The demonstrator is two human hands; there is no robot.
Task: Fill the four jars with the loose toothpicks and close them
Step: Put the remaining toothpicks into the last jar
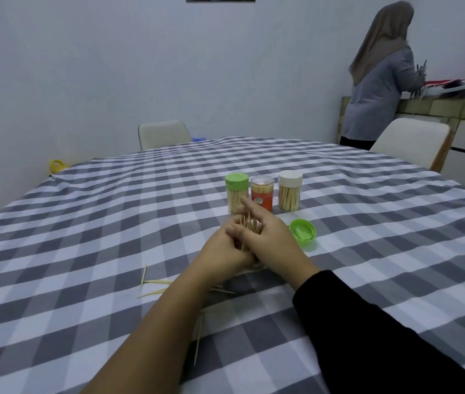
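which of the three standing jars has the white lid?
The rightmost jar: white lid, clear body packed with toothpicks. The left jar has a green lid; the middle jar has a clear lid and orange label.

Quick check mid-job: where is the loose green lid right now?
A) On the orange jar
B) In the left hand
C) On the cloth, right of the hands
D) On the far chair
C: the loose green lid lies upside down on the checked cloth, just right of the right hand, in front of the white-lidded jar.
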